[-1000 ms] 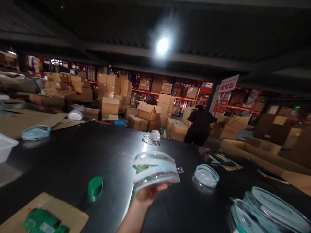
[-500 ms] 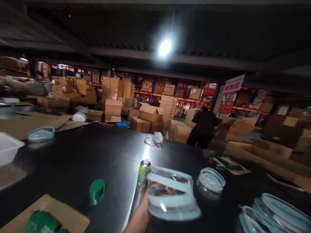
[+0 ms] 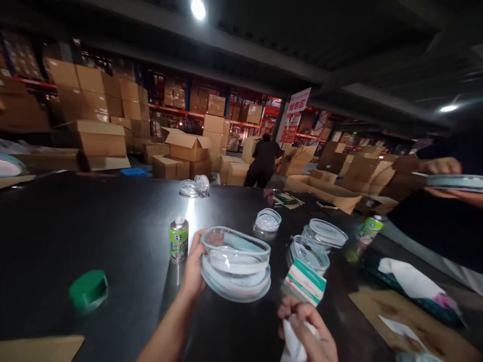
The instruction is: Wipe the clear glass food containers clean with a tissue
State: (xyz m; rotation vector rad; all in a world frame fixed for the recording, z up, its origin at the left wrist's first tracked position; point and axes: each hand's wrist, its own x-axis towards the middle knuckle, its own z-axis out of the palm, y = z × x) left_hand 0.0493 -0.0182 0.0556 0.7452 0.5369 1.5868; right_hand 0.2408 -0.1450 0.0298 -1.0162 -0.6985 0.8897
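In the middle of the head view, my left hand (image 3: 194, 266) grips the left side of a clear oval plastic case (image 3: 236, 264) with pale blue trim. The case is held above the dark table. My right hand (image 3: 309, 327), at the lower right, is closed around a crumpled white tissue or cloth (image 3: 294, 339). Just beyond it is a green-and-white box (image 3: 306, 282). Left of my left hand stands a green spray can (image 3: 178, 241). More clear cases with pale blue trim (image 3: 326, 234) sit behind the box, and a smaller one (image 3: 268, 220) lies farther back.
A round green lid (image 3: 88, 289) lies on the dark table (image 3: 124, 241). At the right, a co-worker's hands (image 3: 441, 166) hold a similar case, near a second spray can (image 3: 370, 229) and a tissue pack (image 3: 418, 286). Cardboard boxes (image 3: 188, 146) and another person (image 3: 264, 158) are beyond.
The view has swung right, bringing the co-worker's hands and second can into sight. My right hand has come into view with the white tissue or cloth. My left hand still holds the case.
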